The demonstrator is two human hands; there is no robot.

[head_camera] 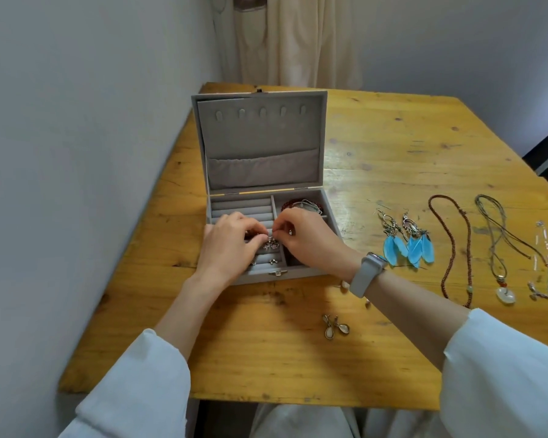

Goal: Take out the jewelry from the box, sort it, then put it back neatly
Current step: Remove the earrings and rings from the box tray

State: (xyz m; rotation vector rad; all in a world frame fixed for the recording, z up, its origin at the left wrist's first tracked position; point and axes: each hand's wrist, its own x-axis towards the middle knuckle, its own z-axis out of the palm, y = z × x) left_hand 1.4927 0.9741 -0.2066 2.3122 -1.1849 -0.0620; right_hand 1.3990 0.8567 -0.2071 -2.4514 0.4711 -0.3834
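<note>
A grey velvet jewelry box (325, 203) stands open on the wooden table, lid upright. Both hands are over its left ring-roll section. My left hand (227, 248) and my right hand (307, 238) pinch small silver earrings (271, 244) between their fingertips, just above the rolls. Two more small silver pieces (272, 261) sit in the rolls near the front. A dark red bead bracelet (293, 203) and a silver chain lie in the back right compartment.
On the table right of the box lie blue feather earrings (407, 245), a brown bead necklace (453, 248), a cord necklace with a white pendant (503, 294) and a clear chain (541, 263). Pearly drop earrings (336, 327) lie near the front. A wall runs close on the left.
</note>
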